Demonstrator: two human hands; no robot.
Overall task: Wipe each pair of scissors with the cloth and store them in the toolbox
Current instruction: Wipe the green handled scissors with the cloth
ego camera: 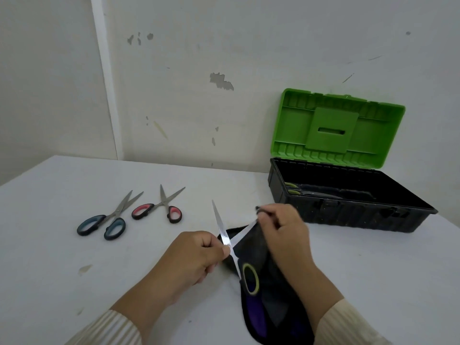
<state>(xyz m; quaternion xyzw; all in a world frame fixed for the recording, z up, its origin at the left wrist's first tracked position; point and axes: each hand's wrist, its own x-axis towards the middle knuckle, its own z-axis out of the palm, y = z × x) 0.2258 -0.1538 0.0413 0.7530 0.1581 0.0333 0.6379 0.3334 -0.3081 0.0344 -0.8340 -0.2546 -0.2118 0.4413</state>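
Note:
A pair of scissors with black, purple and yellow-green handles (250, 277) lies spread open over a dark cloth (271, 290) near the table's front. My left hand (196, 260) pinches one steel blade near the pivot. My right hand (283, 235) presses a fold of the cloth around the other blade. Two more pairs lie to the left: blue-handled scissors (109, 221) and red-handled scissors (161, 207), both partly open. The toolbox (348, 212) stands at the right with its green lid (338, 128) up, and one pair with yellow-green handles (296, 189) lies inside.
The white table (74, 270) runs to a scuffed white wall behind. The toolbox lid leans back against that wall. A small stain (86, 268) marks the table on the left.

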